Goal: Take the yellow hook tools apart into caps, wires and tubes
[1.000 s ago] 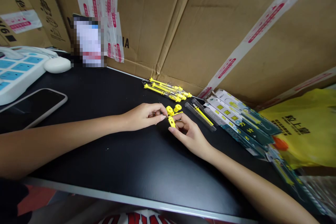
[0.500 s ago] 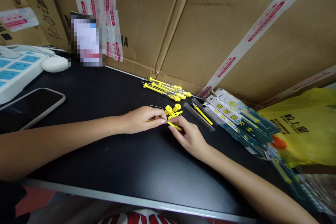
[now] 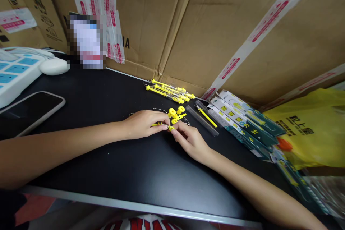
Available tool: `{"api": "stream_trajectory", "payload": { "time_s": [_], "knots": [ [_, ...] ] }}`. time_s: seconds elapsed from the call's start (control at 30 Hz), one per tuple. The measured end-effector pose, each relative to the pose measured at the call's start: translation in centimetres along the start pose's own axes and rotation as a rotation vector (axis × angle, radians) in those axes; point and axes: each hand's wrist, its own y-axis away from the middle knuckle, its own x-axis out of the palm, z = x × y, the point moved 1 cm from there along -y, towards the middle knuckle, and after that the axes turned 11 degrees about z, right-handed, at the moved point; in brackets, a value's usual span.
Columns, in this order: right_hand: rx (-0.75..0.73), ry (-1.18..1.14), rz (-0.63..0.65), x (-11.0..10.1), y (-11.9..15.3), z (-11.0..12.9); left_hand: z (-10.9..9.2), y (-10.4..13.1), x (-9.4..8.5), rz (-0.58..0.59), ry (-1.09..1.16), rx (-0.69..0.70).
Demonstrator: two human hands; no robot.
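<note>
Over the middle of the black table, my left hand [image 3: 144, 124] is closed on a thin yellow rod [image 3: 155, 125] that runs between its fingers. A short coil of metal spring shows at its fingertips. My right hand [image 3: 192, 140] pinches a small yellow piece [image 3: 171, 128] at the spring's end, and the two hands' fingertips almost meet. Just beyond them lie loose yellow caps [image 3: 180, 110] and a flat yellow part [image 3: 179, 118]. A loose metal spring [image 3: 185, 120] lies behind my right fingers. Fingers partly hide how the held parts join.
Several yellow spring scales [image 3: 169, 91] lie piled by the cardboard [image 3: 229, 18]. Right of my hands are a clear tube [image 3: 202, 120], a yellow rod [image 3: 207, 115], printed boxes [image 3: 242, 122] and a yellow bag [image 3: 309, 129]. A phone [image 3: 32, 109] and power strip [image 3: 20, 70] sit left.
The longer yellow stick seen in my right fingers no longer shows; a small yellow piece is at the fingertips instead. My right hand has shifted slightly left, and the loose spring behind it is now visible.
</note>
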Motion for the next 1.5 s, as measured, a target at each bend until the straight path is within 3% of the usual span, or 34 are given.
{"api": "stream_trajectory", "payload": {
  "time_s": [0.27, 0.57, 0.7, 0.8, 0.87, 0.97, 1.1, 1.3, 1.5],
  "knots": [
    [0.047, -0.293, 0.079, -0.1, -0.3, 0.1, 0.2, 0.1, 0.1, -0.012, 0.000, 0.043],
    [0.052, -0.276, 0.106, 0.0, -0.4, -0.1, 0.0, 0.2, 0.2, 0.007, -0.010, -0.002],
    [0.035, -0.039, 0.073, -0.3, -0.3, 0.3, 0.1, 0.2, 0.2, 0.010, -0.022, -0.007],
    [0.089, 0.421, -0.055, -1.8, 0.1, 0.6, 0.1, 0.3, 0.2, -0.015, -0.035, -0.027],
    [0.239, 0.758, -0.098, -3.4, 0.3, 0.4, 0.2, 0.3, 0.2, -0.026, -0.039, -0.038],
    [0.508, 1.025, 0.034, -5.5, 0.7, -0.5, 0.2, 0.3, 0.2, -0.035, -0.047, -0.050],
    [0.706, 1.103, 0.226, -7.0, 0.6, -1.8, 0.2, 0.3, 0.2, -0.042, -0.056, -0.053],
    [0.816, 1.117, 0.223, -8.2, 0.2, -3.4, 0.2, 0.3, 0.3, -0.037, -0.065, -0.044],
    [0.833, 1.124, 0.166, -9.0, 0.0, -4.9, 0.2, 0.3, 0.3, -0.044, -0.062, -0.032]
  ]
}}
